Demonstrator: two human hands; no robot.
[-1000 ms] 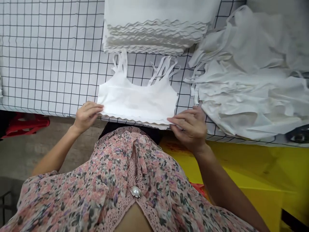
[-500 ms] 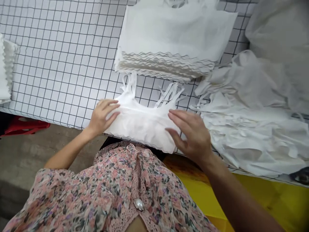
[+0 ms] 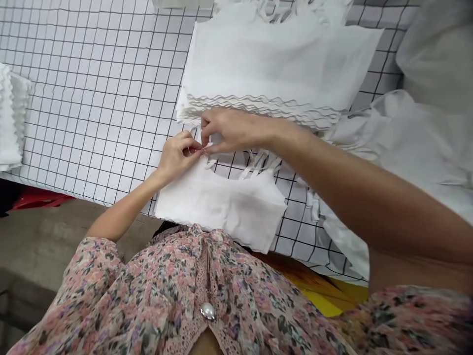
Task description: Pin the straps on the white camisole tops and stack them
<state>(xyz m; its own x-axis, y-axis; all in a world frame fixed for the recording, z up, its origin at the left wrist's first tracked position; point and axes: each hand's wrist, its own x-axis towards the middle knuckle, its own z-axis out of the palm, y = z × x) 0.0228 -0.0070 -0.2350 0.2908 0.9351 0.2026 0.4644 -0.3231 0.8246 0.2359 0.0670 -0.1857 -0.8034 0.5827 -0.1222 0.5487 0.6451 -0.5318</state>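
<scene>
Fingertips first, and they've closed right in: the left hand (image 3: 179, 157) and the right hand (image 3: 231, 130) have left the flat, spread press on the fabric from a moment ago and come together in a tight pinch. Thumb and fingers on each side are drawn in on a narrow white strap (image 3: 210, 147), though the fingers hide most of it, so the exact grip is hard to call. The right forearm (image 3: 332, 182) now sweeps across from three o'clock, passing above the other straps (image 3: 258, 165) of the white top (image 3: 221, 209), which lies flat on the table at about six o'clock from the pinch, its wavy hem nearest the person's floral blouse (image 3: 148, 291). Just beyond the hands, at one o'clock, sits a stack of folded white tops (image 3: 266, 64), its rippled edges almost touching the right hand. A smaller white stack (image 3: 10, 118) hugs the table's edge at nine o'clock, and a loose heap of white fabric (image 3: 391, 123) slumps at three o'clock. Under it all runs the white table cover with its black grid (image 3: 92, 98). Past the edge, a red stool (image 3: 37, 201) shows at eight o'clock above a concrete floor (image 3: 37, 241), with a yellow surface (image 3: 325, 296) at five o'clock.
</scene>
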